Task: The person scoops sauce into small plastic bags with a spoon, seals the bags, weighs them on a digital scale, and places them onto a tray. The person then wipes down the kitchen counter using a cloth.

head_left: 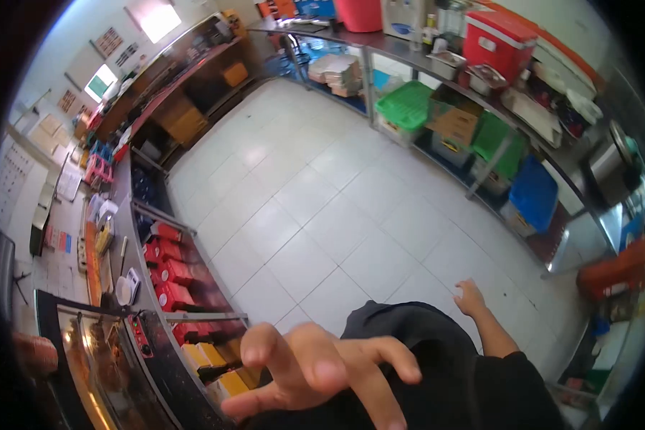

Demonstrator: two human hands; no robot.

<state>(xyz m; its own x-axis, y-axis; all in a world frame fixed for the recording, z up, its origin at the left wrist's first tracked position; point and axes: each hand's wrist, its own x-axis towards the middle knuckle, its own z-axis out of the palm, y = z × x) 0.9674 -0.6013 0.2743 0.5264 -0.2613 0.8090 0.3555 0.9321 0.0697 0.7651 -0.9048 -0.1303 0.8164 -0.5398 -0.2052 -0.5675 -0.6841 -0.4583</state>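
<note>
Left hand (322, 369), grip released, partly hides yellow boxes (206, 355); right hand (469, 297) hangs, grip empty; red cooler (496, 49) closed, contents hidden.

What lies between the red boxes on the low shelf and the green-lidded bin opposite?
In the head view, a bare stretch of white tiled floor separates the red boxes from the green-lidded bin.

the floor (315, 208) lies between left counter (124, 215) and right counter (400, 51).
</note>
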